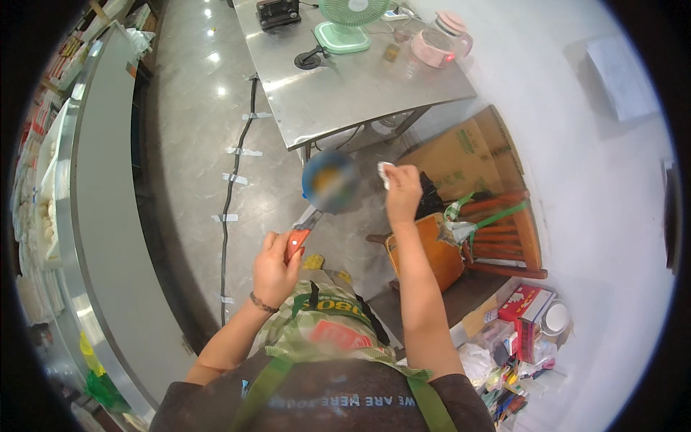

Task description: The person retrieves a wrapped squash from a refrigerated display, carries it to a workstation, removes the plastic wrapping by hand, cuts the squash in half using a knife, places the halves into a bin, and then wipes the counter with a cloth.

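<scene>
My left hand (279, 267) is closed around the orange handle (296, 243) of a tool with a grey metal part, possibly a utility knife. The tool points up and right, towards a round blue bin (330, 181) on the floor; blurred yellowish and pale contents show inside it. To the right of the bin, my right hand (402, 189) pinches a small crumpled white piece (385, 174), perhaps paper or tissue, between thumb and fingers. The two hands are apart.
Ahead stands a steel table (334, 102) bearing a green fan (345, 35) and pink kettle (432, 47). A wooden chair (432, 248) and flattened cardboard (453, 156) are at right, with boxed clutter (518, 345) below. A taped cable (231, 183) crosses the floor beside the left counter (108, 162).
</scene>
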A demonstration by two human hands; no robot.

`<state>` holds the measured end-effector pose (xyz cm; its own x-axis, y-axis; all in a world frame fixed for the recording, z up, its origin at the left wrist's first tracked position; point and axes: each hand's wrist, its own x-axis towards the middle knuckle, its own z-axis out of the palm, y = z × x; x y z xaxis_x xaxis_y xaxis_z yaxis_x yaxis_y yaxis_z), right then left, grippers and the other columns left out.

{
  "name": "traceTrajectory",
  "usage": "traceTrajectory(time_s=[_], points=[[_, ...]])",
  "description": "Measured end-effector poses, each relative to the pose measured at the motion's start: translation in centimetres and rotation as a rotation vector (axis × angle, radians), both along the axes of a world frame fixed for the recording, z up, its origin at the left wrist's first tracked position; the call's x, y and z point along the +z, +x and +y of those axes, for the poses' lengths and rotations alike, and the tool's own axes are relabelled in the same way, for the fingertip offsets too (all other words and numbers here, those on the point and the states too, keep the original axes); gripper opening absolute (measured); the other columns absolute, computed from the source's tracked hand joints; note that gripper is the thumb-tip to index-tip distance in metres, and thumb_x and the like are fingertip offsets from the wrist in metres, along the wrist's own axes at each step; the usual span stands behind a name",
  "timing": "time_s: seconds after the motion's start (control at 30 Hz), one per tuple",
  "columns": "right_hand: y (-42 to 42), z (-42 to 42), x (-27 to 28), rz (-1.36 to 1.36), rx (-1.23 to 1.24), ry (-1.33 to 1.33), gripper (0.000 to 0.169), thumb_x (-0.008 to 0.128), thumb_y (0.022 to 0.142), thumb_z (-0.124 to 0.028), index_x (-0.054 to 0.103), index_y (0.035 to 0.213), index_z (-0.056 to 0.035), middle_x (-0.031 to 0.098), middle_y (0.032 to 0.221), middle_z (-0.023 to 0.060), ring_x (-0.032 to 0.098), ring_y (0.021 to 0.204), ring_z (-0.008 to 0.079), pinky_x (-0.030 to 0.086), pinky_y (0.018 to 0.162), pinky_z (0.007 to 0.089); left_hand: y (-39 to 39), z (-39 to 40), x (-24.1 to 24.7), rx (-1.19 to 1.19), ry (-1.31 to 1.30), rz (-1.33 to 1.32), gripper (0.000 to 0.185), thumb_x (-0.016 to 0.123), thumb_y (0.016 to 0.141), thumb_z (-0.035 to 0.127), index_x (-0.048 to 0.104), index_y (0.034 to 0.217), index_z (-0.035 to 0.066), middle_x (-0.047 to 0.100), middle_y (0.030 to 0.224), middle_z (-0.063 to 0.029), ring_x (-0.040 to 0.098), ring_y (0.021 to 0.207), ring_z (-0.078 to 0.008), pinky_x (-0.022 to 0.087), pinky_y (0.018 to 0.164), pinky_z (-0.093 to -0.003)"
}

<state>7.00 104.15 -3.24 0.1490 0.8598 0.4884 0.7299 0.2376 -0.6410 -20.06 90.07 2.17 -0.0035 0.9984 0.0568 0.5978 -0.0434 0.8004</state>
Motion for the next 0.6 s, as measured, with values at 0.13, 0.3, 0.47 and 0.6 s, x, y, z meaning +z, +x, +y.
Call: traceTrajectory(time_s=[0.13,0.3,0.47,0.6], points=[[1.8,-0.8,-6.6,0.168,-0.056,-0.275,0.011,0.066,0.086,-0.005,0.075,0.092,-0.0057,0.063,0.088,0.0129,0.065,0.083,0.0302,0.051,0.076,0.0383,-2.6,-0.5,-3.0,0.093,-0.148,-0.239,0.033,0.068,0.088,0.006,0.065,0.121,0.003,0.054,0.088,-0.0092,0.057,0.064,-0.0196,0.047,0.055,-0.0319],[-0.6,2.2,-12.2,0.101,-0.056,-0.545,0.023,0.062,0.089,-0.007,0.072,0.109,-0.0017,0.07,0.102,0.0176,0.068,0.094,0.03,0.053,0.084,0.0377,-4.6,-0.2,-3.8,0.153,-0.691,-0.91,0.031,0.06,0.098,0.017,0.064,0.122,-0.003,0.055,0.087,-0.003,0.055,0.06,-0.0086,0.041,0.046,-0.0209],[-0.7,1.8,-12.5,0.205,-0.127,-0.393,0.03,0.057,0.094,-0.009,0.066,0.122,0.0013,0.072,0.107,0.0168,0.069,0.092,0.0241,0.052,0.084,0.034,-3.8,2.3,-4.3,-0.049,-0.927,-1.49,0.059,0.05,0.102,0.033,0.038,0.144,-0.006,0.055,0.086,-0.003,0.044,0.052,-0.0088,0.035,0.042,-0.0201],[-1.1,-7.5,-4.3,0.505,-0.043,-0.424,0.027,0.052,0.096,-0.006,0.067,0.118,-0.0005,0.07,0.095,0.0071,0.06,0.079,0.0115,0.05,0.076,0.0283,-0.9,3.6,-5.5,-0.246,-1.047,-1.692,0.061,0.052,0.101,0.036,0.04,0.142,-0.007,0.059,0.091,-0.0053,0.046,0.055,-0.0096,0.036,0.046,-0.022]])
